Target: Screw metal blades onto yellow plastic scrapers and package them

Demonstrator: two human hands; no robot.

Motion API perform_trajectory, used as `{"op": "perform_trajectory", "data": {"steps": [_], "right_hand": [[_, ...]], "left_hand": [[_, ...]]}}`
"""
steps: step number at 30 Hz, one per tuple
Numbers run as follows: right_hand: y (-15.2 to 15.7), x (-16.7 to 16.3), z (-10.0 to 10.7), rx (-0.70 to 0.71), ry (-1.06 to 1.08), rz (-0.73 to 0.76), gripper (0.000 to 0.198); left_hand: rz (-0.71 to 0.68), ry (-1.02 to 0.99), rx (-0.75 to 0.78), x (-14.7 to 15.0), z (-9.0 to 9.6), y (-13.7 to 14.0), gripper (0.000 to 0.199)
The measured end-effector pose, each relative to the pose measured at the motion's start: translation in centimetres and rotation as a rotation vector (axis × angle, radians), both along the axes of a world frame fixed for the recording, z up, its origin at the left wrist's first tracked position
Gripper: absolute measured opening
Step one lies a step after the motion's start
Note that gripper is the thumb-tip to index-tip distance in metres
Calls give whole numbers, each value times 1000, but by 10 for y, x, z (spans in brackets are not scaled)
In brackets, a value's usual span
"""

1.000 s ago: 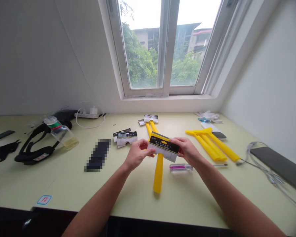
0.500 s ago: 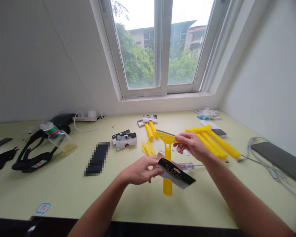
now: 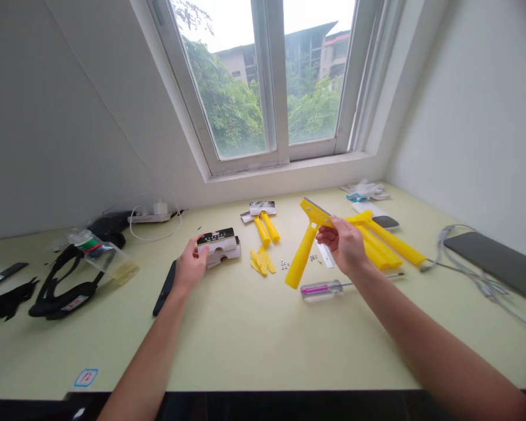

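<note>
My right hand point(image 3: 344, 241) grips a yellow scraper point(image 3: 304, 251) by one end of its wide head, with the handle hanging down to the left. On the left, my left hand point(image 3: 189, 264) pinches a black-and-white cardboard sleeve point(image 3: 217, 238) at its left edge. That sleeve is at the stack of similar cardboard packaging point(image 3: 231, 252); whether it rests fully on it I cannot tell. Below the scraper lies a screwdriver point(image 3: 322, 290) with a clear and purple handle. Small yellow plastic pieces point(image 3: 262, 261) and several tiny metal nuts point(image 3: 284, 265) lie between my hands.
Two yellow handles point(image 3: 266, 228) with card sleeves lie toward the window. More yellow scrapers point(image 3: 383, 245) are stacked right of my right hand. A dark phone point(image 3: 164, 290) is partly under my left forearm. A bottle point(image 3: 107, 257) leans on a black headset point(image 3: 61, 298); grey cables point(image 3: 469, 269) lie far right.
My left hand has carried the cardboard sleeve off the scraper handle, left to the packaging stack. My right hand still holds the scraper, now tilted and moved right. The view has shifted slightly.
</note>
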State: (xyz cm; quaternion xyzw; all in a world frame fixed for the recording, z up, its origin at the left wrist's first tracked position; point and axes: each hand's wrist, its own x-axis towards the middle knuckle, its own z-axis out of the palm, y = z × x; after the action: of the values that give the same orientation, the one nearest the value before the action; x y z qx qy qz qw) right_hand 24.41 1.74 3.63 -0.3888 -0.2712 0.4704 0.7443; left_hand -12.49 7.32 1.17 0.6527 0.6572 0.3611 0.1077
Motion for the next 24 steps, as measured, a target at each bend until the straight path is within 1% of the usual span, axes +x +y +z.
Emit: {"op": "perform_trajectory", "data": {"steps": [1,3,6,9,11,13,14,15,16,18,19,20,21,22,24], "right_hand": [[-1,-5,-2,0,-21,37,31],[-3,-13,-6,-2,-59,101,36],[-5,-21,-11,-20,-104,169,40],[-8,-25,-13,-42,-123,209,41],[-9,-29,-12,-51,-132,236,40],[-12,-37,-12,-59,-138,270,41],[-13,-43,-12,-63,-141,289,41],[-15,-50,-13,-66,-142,309,42],[-16,-56,-13,-64,-145,332,42],[-19,-67,-14,-48,-172,382,44],[-20,-69,-13,-37,-214,409,46],[-21,-68,-11,-26,-287,430,49],[-22,-63,-9,-21,-401,433,52],[-23,-56,-6,-28,-557,411,55],[-27,-34,1,-68,-954,335,62]], "left_hand": [[8,149,-27,-3,-4,4,41],[4,292,-38,-5,-11,10,35],[16,314,21,-3,-15,15,35],[36,312,106,-1,-8,18,36],[56,263,238,4,1,13,35],[28,130,390,19,10,0,33],[-35,30,408,31,13,-10,33],[-153,-83,328,46,15,-22,34],[-312,-213,167,62,16,-35,35],[-709,-506,-322,94,14,-59,41],[-855,-660,-529,108,12,-68,43],[-938,-797,-647,118,9,-75,44],[-982,-898,-711,125,7,-78,43],[-987,-974,-743,127,6,-79,39],[-944,-1052,-726,123,6,-73,32]]}}
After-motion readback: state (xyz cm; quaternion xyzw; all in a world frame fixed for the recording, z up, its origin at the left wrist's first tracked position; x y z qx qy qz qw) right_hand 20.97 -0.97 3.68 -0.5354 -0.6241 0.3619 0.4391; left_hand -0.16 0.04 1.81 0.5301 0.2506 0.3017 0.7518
